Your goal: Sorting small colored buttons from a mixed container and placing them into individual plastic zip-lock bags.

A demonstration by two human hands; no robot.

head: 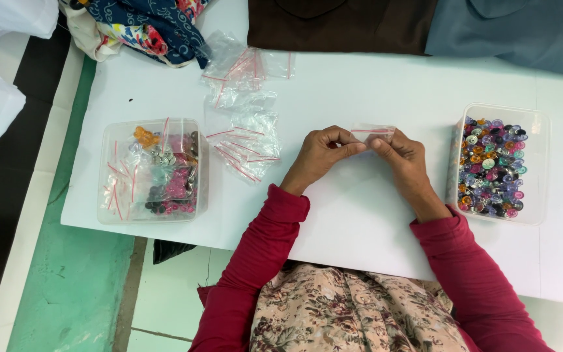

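Note:
Both my hands meet over the white table sheet (360,215) and pinch one small clear zip bag (374,132) with a red seal strip. My left hand (320,155) grips the bag's left edge with thumb and fingertips. My right hand (399,156) holds its right side. The bag looks flat; I cannot tell if anything is inside. A clear tub (535,169) full of several mixed coloured buttons (490,166) stands just right of my right hand. Left of my left hand lies a loose pile of empty zip bags (245,146).
A second clear tub (109,169) at the left holds filled little bags of buttons. More empty bags (242,68) lie at the back. Brown cloth (340,23), grey-blue cloth (516,29) and patterned fabric (144,26) line the far edge. The table's near edge runs by my lap.

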